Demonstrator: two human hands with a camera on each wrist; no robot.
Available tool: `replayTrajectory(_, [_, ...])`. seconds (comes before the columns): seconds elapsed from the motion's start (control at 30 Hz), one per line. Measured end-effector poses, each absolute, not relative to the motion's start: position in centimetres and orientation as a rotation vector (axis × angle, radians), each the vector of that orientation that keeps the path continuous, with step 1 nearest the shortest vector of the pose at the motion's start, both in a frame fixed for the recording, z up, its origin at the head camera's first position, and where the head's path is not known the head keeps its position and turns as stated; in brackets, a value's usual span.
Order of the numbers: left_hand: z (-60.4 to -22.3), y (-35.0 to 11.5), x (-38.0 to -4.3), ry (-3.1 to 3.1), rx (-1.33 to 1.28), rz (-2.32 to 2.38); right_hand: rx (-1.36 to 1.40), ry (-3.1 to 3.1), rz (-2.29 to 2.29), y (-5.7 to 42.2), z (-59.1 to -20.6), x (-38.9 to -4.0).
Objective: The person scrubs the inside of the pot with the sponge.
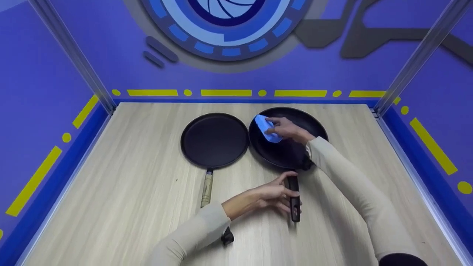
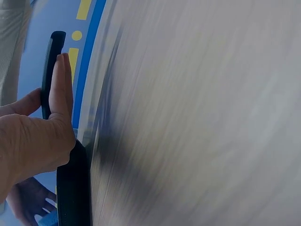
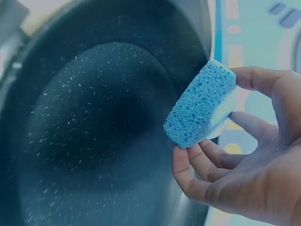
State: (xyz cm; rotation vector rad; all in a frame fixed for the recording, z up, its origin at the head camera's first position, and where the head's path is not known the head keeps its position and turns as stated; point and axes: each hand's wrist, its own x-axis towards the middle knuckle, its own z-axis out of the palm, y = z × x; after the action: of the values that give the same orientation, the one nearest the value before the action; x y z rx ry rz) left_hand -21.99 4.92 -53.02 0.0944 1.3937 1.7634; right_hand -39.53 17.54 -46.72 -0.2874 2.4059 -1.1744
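Note:
A blue sponge (image 3: pixel 200 103) is pinched between the thumb and fingers of my right hand (image 1: pixel 288 129), over the left inner side of a black frying pan (image 1: pixel 284 155). Pale specks dot the pan's inside in the right wrist view. My left hand (image 1: pixel 271 194) grips the pan's black handle (image 1: pixel 294 207), thumb on one side and fingers on the other. In the left wrist view this handle (image 2: pixel 54 61) stands off the tabletop, and the sponge (image 2: pixel 49 219) shows at the lower left.
A flat black pan (image 1: pixel 215 140) with a wood-look handle (image 1: pixel 207 188) lies just left of the frying pan, rims side by side. Both are on a light wooden table (image 1: pixel 129 166), enclosed by blue panels (image 1: pixel 111 66) at the back and sides.

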Motion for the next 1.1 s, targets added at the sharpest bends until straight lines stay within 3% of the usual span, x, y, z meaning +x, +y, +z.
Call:
replayTrajectory(0.7, [-53.0,3.6,-21.7,1.4,0.135,1.832,-0.162,2.565,-1.122,29.9,-44.6,-35.1])
replayTrajectory(1.1, [-53.1,2.3,-21.5,1.446,0.148,1.811,0.032,2.64,-1.109,36.9,-46.0,-34.4])
